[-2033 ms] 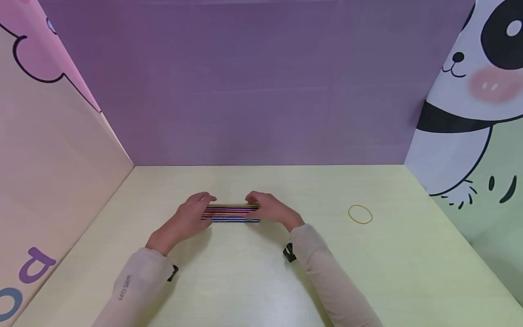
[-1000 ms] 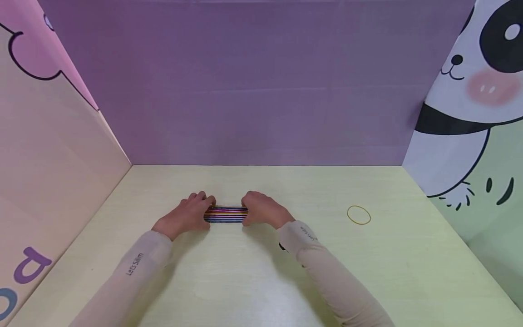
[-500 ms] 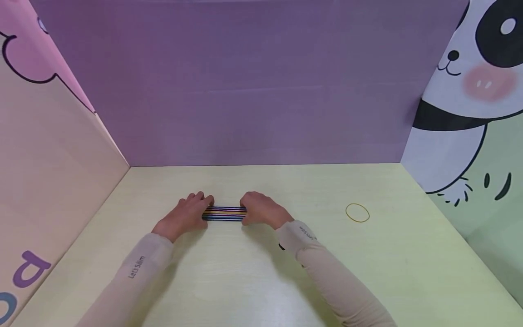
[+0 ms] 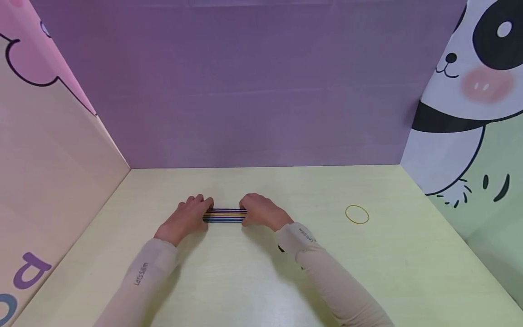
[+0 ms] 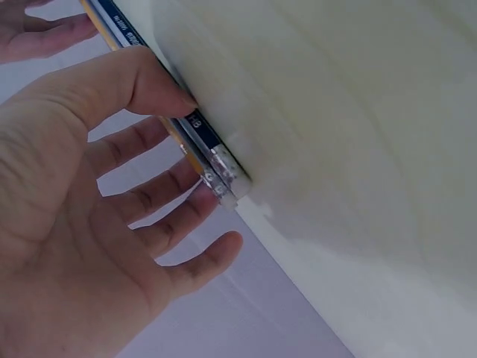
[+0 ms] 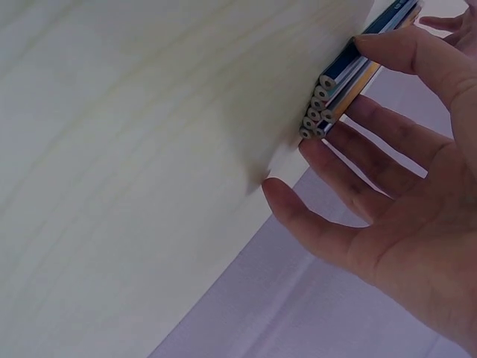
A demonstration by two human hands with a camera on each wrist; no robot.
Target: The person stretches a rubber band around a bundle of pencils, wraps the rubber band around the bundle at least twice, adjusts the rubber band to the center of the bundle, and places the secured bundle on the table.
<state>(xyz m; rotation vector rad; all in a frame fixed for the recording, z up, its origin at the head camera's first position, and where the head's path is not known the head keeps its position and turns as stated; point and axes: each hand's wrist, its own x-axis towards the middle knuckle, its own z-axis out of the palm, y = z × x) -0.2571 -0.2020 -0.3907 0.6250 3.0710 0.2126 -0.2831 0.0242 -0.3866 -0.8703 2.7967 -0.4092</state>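
A bundle of several pencils (image 4: pixel 224 215) lies crosswise on the table, striped dark blue, yellow and other colours. My left hand (image 4: pixel 187 220) grips its left end, thumb on the near side and fingers on the far side. In the left wrist view the pencils (image 5: pixel 201 138) show clear-capped ends beside my left hand (image 5: pixel 97 179). My right hand (image 4: pixel 264 212) holds the other end between thumb and fingers. The right wrist view shows the blunt, unsharpened pencil ends (image 6: pixel 319 112) stacked together, with my right hand (image 6: pixel 402 171) around them and its little finger stretched away.
A yellow rubber band (image 4: pixel 357 214) lies on the pale table (image 4: pixel 327 263) to the right of my hands. Behind stands a purple wall (image 4: pixel 261 91). Printed side panels, one with a panda (image 4: pixel 486 91), border the table left and right.
Both hands have closed in on the bundle's ends, the right one moving slightly left, and the pencils now sit in a narrower stack. In the last half second little differs.
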